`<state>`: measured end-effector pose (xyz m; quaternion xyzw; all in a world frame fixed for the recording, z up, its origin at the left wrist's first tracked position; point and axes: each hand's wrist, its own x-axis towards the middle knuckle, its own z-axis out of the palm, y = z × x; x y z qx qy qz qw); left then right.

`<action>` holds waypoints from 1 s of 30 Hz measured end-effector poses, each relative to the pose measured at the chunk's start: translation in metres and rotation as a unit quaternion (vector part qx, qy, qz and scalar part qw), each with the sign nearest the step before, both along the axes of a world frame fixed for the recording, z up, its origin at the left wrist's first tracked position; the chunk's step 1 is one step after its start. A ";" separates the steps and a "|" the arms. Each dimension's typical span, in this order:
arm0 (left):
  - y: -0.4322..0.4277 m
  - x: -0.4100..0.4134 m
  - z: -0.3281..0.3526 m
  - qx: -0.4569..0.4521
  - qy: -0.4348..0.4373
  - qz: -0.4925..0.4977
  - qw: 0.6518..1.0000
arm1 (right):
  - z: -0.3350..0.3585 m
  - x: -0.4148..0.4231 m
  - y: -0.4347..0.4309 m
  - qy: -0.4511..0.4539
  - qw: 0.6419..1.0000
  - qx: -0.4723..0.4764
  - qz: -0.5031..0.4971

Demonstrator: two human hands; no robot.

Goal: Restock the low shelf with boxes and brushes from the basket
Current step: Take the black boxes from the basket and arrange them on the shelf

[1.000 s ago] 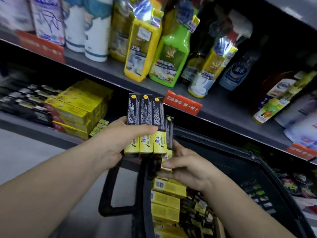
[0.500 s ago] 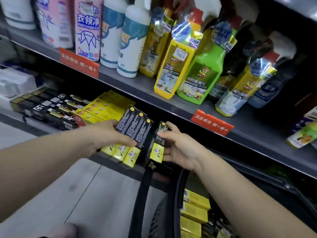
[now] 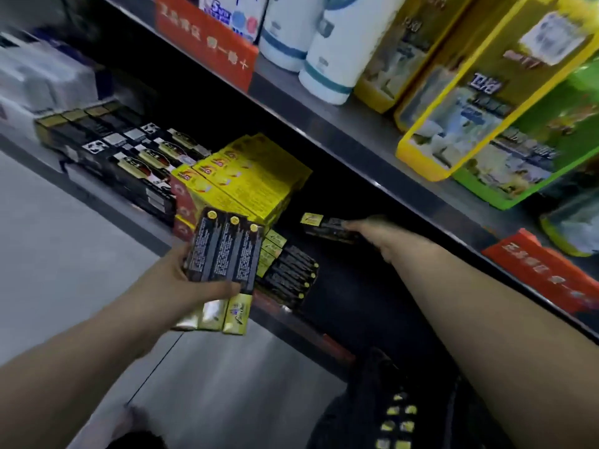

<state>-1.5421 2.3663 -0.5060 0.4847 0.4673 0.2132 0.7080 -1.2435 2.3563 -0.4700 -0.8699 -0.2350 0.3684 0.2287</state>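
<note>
My left hand (image 3: 191, 280) grips three black-and-yellow boxes (image 3: 223, 254) side by side, held in front of the low shelf's edge (image 3: 291, 325). My right hand (image 3: 372, 234) reaches under the upper shelf into the low shelf and holds a single black-and-yellow box (image 3: 327, 226) above the shelf floor. Just below and left of it, a row of the same boxes (image 3: 288, 273) lies on the low shelf. The basket (image 3: 398, 413) shows at the bottom, with several yellow box ends inside.
A stack of yellow boxes (image 3: 246, 179) and black boxes (image 3: 136, 160) fills the low shelf to the left. The upper shelf (image 3: 356, 131) overhangs with bottles (image 3: 334, 56), yellow refill packs (image 3: 479, 102) and red price tags (image 3: 207, 37). Grey floor (image 3: 64, 254) lies below.
The view has dropped closer to the low shelf. My right hand has carried one box away from the bundle and into the shelf. My left hand still holds the other three.
</note>
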 end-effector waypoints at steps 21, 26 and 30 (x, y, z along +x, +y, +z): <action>-0.020 0.035 -0.033 -0.060 -0.026 0.005 0.998 | -0.081 -0.019 0.022 -0.274 0.833 -0.225 0.425; -0.019 0.047 -0.032 -0.101 -0.062 -0.019 0.993 | -0.024 -0.039 0.006 0.088 0.900 -0.062 0.423; -0.015 0.059 -0.030 -0.088 -0.080 -0.054 0.991 | -0.013 -0.046 -0.011 0.290 0.902 0.036 0.317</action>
